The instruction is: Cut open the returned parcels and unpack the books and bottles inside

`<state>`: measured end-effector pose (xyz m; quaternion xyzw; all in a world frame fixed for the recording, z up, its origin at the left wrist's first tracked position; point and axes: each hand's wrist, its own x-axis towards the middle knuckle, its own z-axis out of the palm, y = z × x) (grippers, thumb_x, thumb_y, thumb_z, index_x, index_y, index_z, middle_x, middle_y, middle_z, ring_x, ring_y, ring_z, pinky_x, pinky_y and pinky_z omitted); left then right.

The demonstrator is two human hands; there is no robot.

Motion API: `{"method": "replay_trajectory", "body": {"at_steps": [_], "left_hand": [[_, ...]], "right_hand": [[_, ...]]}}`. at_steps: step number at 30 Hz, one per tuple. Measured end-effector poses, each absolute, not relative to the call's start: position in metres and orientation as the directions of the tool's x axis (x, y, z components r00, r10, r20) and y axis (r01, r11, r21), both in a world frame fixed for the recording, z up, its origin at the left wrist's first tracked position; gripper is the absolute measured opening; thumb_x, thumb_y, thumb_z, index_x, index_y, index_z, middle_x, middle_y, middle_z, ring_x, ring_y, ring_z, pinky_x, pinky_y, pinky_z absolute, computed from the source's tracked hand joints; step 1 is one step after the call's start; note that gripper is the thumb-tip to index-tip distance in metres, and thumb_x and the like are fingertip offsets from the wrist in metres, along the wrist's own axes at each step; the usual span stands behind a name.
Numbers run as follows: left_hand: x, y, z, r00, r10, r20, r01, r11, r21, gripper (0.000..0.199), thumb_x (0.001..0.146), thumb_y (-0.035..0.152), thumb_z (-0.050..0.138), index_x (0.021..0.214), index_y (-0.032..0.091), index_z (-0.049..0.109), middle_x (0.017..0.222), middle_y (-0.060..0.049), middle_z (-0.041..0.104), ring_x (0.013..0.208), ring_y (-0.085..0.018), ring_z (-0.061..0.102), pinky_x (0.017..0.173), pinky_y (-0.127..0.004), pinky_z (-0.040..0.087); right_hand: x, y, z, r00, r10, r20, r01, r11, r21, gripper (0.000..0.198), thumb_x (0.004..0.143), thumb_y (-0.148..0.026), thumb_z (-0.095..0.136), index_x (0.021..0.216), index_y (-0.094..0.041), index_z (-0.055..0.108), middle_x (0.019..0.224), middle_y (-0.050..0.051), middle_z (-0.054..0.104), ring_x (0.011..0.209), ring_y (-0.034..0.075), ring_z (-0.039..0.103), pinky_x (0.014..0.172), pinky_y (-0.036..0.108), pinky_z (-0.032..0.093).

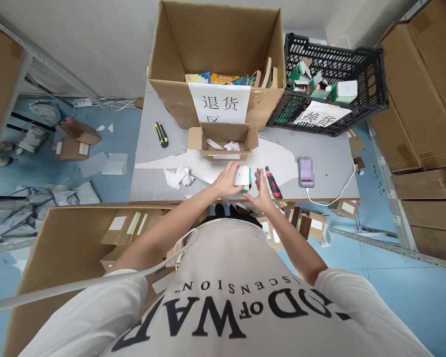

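Note:
My left hand (226,179) grips a small white and green box (242,176) near the table's front edge. Just right of the box, my right hand (260,192) holds nothing, its thumb and fingers apart. A red and black utility knife (273,183) lies beside that hand. Beyond both hands sits an open small carton (228,133) with crumpled white paper (232,146) inside. More crumpled paper (179,176) lies to the left on the table (152,183).
At the back stand a large open carton (174,101) holding colourful packages and a black crate (371,94) with small green and white boxes. A yellow and black knife (161,135) lies left; a phone (306,171) on a white cable lies right. Cartons fill the shelf (405,218).

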<state>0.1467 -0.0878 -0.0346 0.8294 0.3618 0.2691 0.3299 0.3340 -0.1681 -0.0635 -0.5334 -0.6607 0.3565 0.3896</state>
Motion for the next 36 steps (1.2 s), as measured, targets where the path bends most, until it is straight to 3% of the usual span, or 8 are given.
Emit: {"method": "replay_trajectory", "body": {"at_steps": [7,11,13,15,19,24,29,36], "left_hand": [[0.151,-0.108,-0.061,-0.034,0.999,-0.01,0.174,0.016,0.985,0.045,0.089,0.028,0.044,0.133,0.023,0.037,0.128,-0.012,0.052,0.12,-0.021,0.054,0.102,-0.04,0.045],[0.141,-0.111,-0.059,-0.365,0.929,0.059,0.338,0.073,0.938,0.078,0.073,0.027,0.069,0.139,0.02,0.028,0.139,-0.018,0.042,0.133,-0.029,0.042,0.107,-0.048,0.038],[0.133,-0.111,-0.053,-0.276,0.941,0.197,0.544,-0.016,0.839,0.074,0.072,0.026,0.071,0.137,0.02,0.036,0.144,-0.019,0.039,0.139,-0.034,0.032,0.111,-0.054,0.03],[0.129,-0.111,-0.045,0.082,0.963,0.258,0.657,-0.247,0.713,0.045,0.08,0.023,0.061,0.124,0.023,0.052,0.138,-0.014,0.049,0.137,-0.032,0.036,0.111,-0.057,0.026],[0.135,-0.112,-0.035,0.558,0.809,0.183,0.573,-0.535,0.621,0.031,0.086,0.014,0.043,0.104,0.025,0.066,0.118,-0.008,0.064,0.123,-0.025,0.052,0.104,-0.051,0.037],[0.148,-0.116,-0.027,0.423,0.894,0.145,0.664,-0.415,0.622,0.028,0.082,0.016,0.046,0.102,0.02,0.066,0.121,-0.011,0.058,0.117,-0.027,0.051,0.099,-0.049,0.041],[0.149,-0.116,-0.029,0.359,0.927,0.109,0.522,-0.296,0.8,0.019,0.083,0.017,0.047,0.083,0.018,0.066,0.111,-0.011,0.054,0.111,-0.023,0.053,0.097,-0.043,0.046],[0.149,-0.115,-0.037,0.25,0.967,0.051,0.394,-0.15,0.907,0.022,0.076,0.039,0.07,0.076,0.017,0.068,0.109,-0.009,0.053,0.105,-0.022,0.059,0.095,-0.04,0.05]], "right_hand": [[0.332,-0.16,-0.037,-0.185,0.959,0.215,0.712,0.282,-0.643,0.036,0.095,-0.028,0.044,0.128,-0.022,0.057,0.124,0.013,0.059,0.118,0.025,0.053,0.109,0.047,0.038],[0.331,-0.151,-0.028,-0.268,0.954,0.133,0.821,0.299,-0.487,0.036,0.09,-0.01,0.04,0.114,-0.019,0.066,0.107,0.011,0.064,0.103,0.025,0.054,0.104,0.045,0.038],[0.332,-0.148,-0.026,-0.303,0.947,0.105,0.841,0.318,-0.438,0.037,0.088,-0.007,0.041,0.107,-0.021,0.069,0.104,0.01,0.064,0.101,0.025,0.053,0.103,0.045,0.037],[0.332,-0.146,-0.024,-0.323,0.941,0.1,0.848,0.335,-0.41,0.038,0.087,-0.005,0.04,0.103,-0.022,0.07,0.103,0.009,0.064,0.098,0.025,0.052,0.104,0.046,0.035],[0.333,-0.144,-0.021,-0.257,0.963,0.083,0.878,0.269,-0.395,0.034,0.088,-0.01,0.041,0.1,-0.022,0.071,0.1,0.011,0.062,0.094,0.027,0.051,0.095,0.047,0.039],[0.333,-0.143,-0.018,-0.143,0.984,0.101,0.908,0.172,-0.383,0.027,0.081,-0.009,0.049,0.089,-0.02,0.072,0.103,0.012,0.06,0.098,0.029,0.05,0.086,0.045,0.043],[0.335,-0.141,-0.021,-0.143,0.987,0.073,0.811,0.159,-0.564,0.032,0.078,-0.003,0.044,0.069,-0.02,0.07,0.107,0.011,0.056,0.1,0.024,0.054,0.089,0.042,0.048],[0.341,-0.145,-0.025,-0.148,0.983,0.108,0.76,0.183,-0.624,0.028,0.084,-0.015,0.049,0.094,-0.022,0.074,0.117,0.011,0.055,0.112,0.027,0.053,0.097,0.047,0.046]]}}
